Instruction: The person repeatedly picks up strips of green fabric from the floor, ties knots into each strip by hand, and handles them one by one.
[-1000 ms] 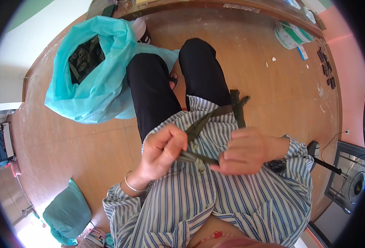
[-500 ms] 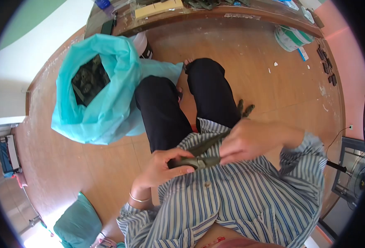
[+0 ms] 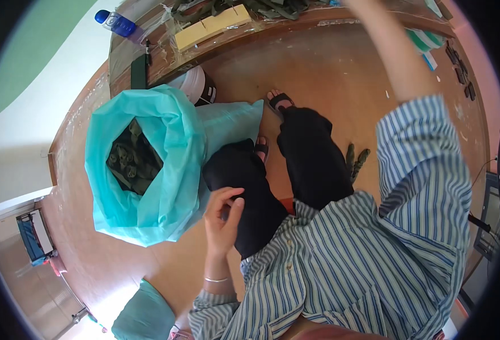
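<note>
My left hand (image 3: 221,224) hovers above my left thigh, fingers curved and thumb apart, with nothing visible in it. Beside it stands a turquoise bag (image 3: 176,130), its mouth open, holding dark green bundled fabric pieces (image 3: 130,161). My right forearm (image 3: 394,56) reaches up to the table; the right hand lies beyond the top edge of the view. Nearest to that arm, olive-green straps (image 3: 275,7) lie heaped on the table. Two dark green strips (image 3: 356,162) show beside my right leg.
The wooden table (image 3: 301,28) spans the top, bearing a yellow block (image 3: 213,27), a blue bottle (image 3: 115,23) and a dark phone-like slab (image 3: 139,72). A white bucket (image 3: 196,85) stands behind the bag. Another teal bag (image 3: 143,314) is on the floor.
The olive-green strap is no longer visible between my hands. My right hand has moved up and out of view over the table, and my left hand has shifted toward the bag.
</note>
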Motion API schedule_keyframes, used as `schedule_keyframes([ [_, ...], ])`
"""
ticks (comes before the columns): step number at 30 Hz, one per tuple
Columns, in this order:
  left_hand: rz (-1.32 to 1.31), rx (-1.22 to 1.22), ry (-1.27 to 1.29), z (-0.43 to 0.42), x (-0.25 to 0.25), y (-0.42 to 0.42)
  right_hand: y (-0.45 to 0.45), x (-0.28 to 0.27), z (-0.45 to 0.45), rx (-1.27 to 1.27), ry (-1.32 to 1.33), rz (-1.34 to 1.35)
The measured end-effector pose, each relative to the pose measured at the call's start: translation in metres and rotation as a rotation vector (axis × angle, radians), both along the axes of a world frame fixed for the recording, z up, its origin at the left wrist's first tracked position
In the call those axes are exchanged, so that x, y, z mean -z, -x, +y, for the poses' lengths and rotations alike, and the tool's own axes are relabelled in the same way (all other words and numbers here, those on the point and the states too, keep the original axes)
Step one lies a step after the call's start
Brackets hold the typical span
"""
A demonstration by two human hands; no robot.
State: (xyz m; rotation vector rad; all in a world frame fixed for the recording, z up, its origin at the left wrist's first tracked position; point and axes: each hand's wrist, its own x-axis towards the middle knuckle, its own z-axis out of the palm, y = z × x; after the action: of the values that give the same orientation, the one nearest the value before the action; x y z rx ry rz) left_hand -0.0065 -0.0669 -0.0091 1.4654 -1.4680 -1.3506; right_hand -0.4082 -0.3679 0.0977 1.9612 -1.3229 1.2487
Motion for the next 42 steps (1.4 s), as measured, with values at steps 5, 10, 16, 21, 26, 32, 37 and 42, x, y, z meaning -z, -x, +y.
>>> schedule_keyframes([
  [5,-0.346,-0.01,0.384,-0.162,-0.032,-0.032,0.076,0.323,0.139,0.267,-0.7,-0.127],
  [10,-0.84,0.025,0.54,-0.393,0.035,-0.11,0.063,0.437,0.317,0.752,-1.476,-0.414],
  [16,-1.271,-0.127,0.282,-0.496,0.113,-0.145,0.017,0.458,0.374,0.938,-1.672,-0.592],
  [21,-1.26,-0.252,0.047,-0.525,0.126,-0.146,0.004,0.465,0.375,0.976,-1.692,-0.642],
  [26,-1.247,-0.401,0.189,-0.524,0.146,-0.156,-0.004,0.465,0.383,0.993,-1.69,-0.653],
  [32,-1.174,-0.512,0.16,-0.514,0.145,-0.139,-0.006,0.463,0.384,0.987,-1.647,-0.679],
  [37,-1.172,-0.597,0.195,-0.502,0.148,-0.126,-0.007,0.459,0.364,0.968,-1.578,-0.696],
  [42,-1.125,-0.635,0.257,-0.496,0.153,-0.122,-0.017,0.464,0.35,0.967,-1.547,-0.705],
])
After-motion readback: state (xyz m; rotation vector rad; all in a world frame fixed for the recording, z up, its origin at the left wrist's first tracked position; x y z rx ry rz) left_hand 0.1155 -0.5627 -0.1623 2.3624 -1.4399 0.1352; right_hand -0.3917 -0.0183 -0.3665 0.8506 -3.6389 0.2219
